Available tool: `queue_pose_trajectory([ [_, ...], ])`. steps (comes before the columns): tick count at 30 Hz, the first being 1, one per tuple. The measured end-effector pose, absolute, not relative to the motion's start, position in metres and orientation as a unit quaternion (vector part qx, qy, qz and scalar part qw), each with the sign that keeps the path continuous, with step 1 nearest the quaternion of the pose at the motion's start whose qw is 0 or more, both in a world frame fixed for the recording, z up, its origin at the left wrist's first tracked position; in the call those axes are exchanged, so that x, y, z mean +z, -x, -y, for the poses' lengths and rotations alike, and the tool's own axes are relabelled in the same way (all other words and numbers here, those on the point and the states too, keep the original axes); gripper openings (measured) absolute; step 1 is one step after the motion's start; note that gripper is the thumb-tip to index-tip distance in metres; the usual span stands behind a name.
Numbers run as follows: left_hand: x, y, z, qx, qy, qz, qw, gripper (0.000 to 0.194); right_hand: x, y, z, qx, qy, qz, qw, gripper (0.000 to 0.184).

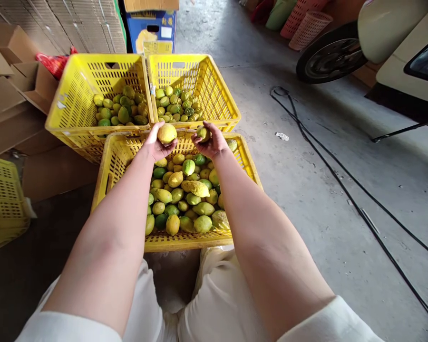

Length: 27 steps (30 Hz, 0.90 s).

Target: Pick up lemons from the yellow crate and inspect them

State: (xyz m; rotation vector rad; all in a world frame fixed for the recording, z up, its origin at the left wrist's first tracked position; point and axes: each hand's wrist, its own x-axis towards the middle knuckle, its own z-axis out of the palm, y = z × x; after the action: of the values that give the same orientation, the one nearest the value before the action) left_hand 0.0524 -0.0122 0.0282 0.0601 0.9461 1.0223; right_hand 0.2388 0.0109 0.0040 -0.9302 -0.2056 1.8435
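My left hand (156, 145) is closed around a yellow lemon (167, 133), held above the far rim of the near yellow crate (118, 156). My right hand (209, 141) grips a greenish lemon (203, 133) at about the same height, a little to the right. Below both hands the near crate holds a pile of yellow and green lemons (185, 194). Beyond it stand two more yellow crates: the left one (74, 102) and the right one (217, 95), each partly filled with lemons.
Cardboard boxes (10, 90) are stacked at the left, another yellow crate (3, 204) at the left edge. A blue box (153, 28) stands behind the crates. Black cables (342, 185) cross the concrete floor on the right. A scooter wheel (330, 57) and pink baskets (306, 23) lie far right.
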Motion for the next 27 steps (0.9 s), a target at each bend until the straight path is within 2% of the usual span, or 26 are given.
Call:
queue_pose_trajectory([
  [3,0.035,-0.055,0.018,0.525,-0.010,-0.325,0.786,0.048,0.007,-0.237,-0.007,0.748,0.375,0.101,0.538,0.017],
  [5,0.038,-0.055,0.021,0.546,-0.006,-0.283,0.789,0.051,0.009,-0.237,-0.005,0.738,0.361,0.102,0.561,0.018],
  [9,0.037,-0.053,0.024,0.575,-0.011,-0.274,0.771,0.054,0.011,-0.239,-0.003,0.722,0.331,0.125,0.594,0.026],
  [11,0.035,-0.051,0.023,0.587,-0.018,-0.280,0.760,0.051,0.012,-0.240,-0.002,0.710,0.332,0.133,0.607,0.021],
  [14,0.034,-0.049,0.020,0.595,-0.017,-0.284,0.752,0.046,0.014,-0.240,-0.002,0.719,0.341,0.147,0.588,0.011],
  [16,0.034,-0.048,0.017,0.586,-0.010,-0.297,0.754,0.042,0.015,-0.240,-0.001,0.739,0.335,0.147,0.566,0.011],
  [22,0.034,-0.050,0.016,0.532,-0.018,-0.373,0.759,0.033,0.018,-0.237,-0.002,0.773,0.354,0.118,0.512,0.020],
  [27,0.032,-0.052,0.019,0.542,-0.014,-0.366,0.756,0.043,0.018,-0.235,-0.001,0.768,0.340,0.146,0.523,0.031],
])
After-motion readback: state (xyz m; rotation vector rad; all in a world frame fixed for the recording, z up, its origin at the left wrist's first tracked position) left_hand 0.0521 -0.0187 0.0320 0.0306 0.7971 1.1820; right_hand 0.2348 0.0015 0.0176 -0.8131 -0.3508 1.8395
